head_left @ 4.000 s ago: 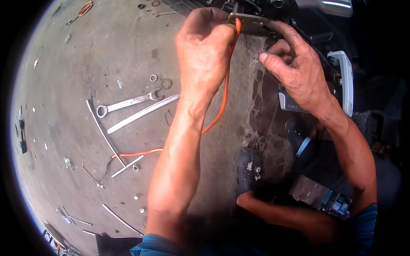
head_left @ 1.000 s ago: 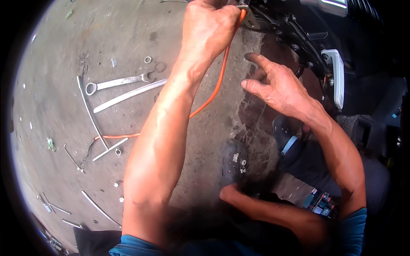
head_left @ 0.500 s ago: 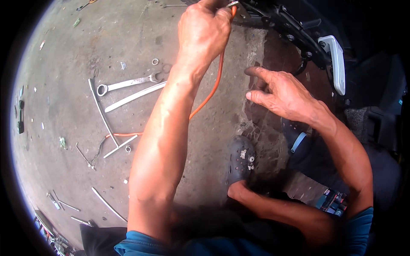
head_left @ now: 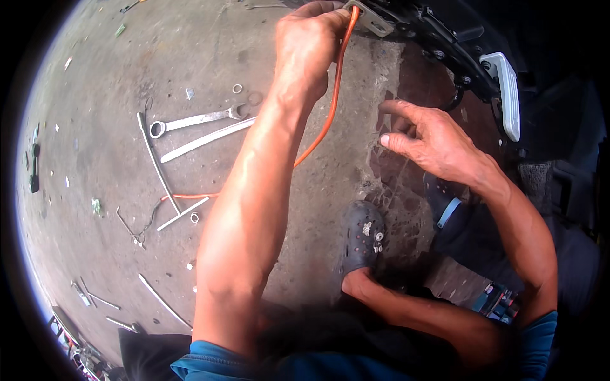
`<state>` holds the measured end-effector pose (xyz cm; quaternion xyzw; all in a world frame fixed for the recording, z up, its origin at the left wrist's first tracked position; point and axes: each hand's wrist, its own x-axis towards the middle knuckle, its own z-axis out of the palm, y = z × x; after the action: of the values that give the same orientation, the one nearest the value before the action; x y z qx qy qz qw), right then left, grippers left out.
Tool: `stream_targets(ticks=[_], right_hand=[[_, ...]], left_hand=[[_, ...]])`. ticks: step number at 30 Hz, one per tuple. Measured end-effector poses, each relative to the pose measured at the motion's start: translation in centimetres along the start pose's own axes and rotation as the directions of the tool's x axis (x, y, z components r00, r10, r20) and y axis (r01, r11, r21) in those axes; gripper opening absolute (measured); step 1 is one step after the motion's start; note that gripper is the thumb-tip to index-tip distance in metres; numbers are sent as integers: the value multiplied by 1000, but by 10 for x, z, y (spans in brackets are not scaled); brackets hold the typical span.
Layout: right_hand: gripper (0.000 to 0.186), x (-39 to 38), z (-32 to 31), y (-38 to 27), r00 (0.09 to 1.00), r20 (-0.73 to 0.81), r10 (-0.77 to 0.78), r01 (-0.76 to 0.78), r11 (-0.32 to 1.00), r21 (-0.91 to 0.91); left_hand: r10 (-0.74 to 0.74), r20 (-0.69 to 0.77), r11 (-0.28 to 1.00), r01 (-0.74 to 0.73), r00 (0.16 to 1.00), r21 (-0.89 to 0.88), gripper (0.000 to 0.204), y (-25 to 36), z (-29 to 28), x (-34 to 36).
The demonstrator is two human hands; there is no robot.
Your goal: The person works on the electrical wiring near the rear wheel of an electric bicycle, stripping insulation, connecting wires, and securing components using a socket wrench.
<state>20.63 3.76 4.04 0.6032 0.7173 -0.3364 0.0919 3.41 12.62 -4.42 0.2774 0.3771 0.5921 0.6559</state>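
Observation:
At the top edge of the view my left hand (head_left: 309,47) is closed, its fingers bent and partly cut off by the frame. An orange cable (head_left: 335,95) runs up to its thumb and hangs down in a curve behind my left forearm. Just right of the thumb is a slotted metal bracket (head_left: 377,24), touching the cable's upper end. My right hand (head_left: 441,140) hovers lower right, holding nothing, with thumb and index finger apart. Past it is the dark frame of a vehicle (head_left: 445,47) with a white ribbed pedal or footrest (head_left: 507,98).
On the concrete floor at left lie a combination wrench (head_left: 197,120), a flat metal bar (head_left: 206,140), a T-handle tool (head_left: 155,159), a ring (head_left: 237,88) and thin rods. A foot in a dark clog (head_left: 362,238) stands below my hands. More tools (head_left: 76,343) lie lower left.
My left hand has shifted slightly right, and the slotted bracket beside it shows more. The whole view has moved a little; my right hand keeps its pose.

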Motion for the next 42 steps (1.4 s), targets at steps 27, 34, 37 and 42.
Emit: stream_targets(ticks=[27, 34, 37, 42], right_hand=[[50, 70, -1, -39, 973, -165, 159, 149, 110, 983], [51, 81, 5, -33, 981, -118, 154, 106, 80, 991], [47, 86, 9, -32, 988, -124, 88, 127, -28, 992], [39, 82, 10, -33, 981, -186, 52, 189, -61, 980]], left_hand=[[72, -42, 995, -69, 997, 70, 31, 17, 9, -21], [150, -22, 963, -141, 988, 228, 31, 11, 1, -15], [193, 14, 939, -189, 981, 287, 30, 7, 1, -11], [96, 3, 978, -95, 995, 183, 28, 10, -1, -12]])
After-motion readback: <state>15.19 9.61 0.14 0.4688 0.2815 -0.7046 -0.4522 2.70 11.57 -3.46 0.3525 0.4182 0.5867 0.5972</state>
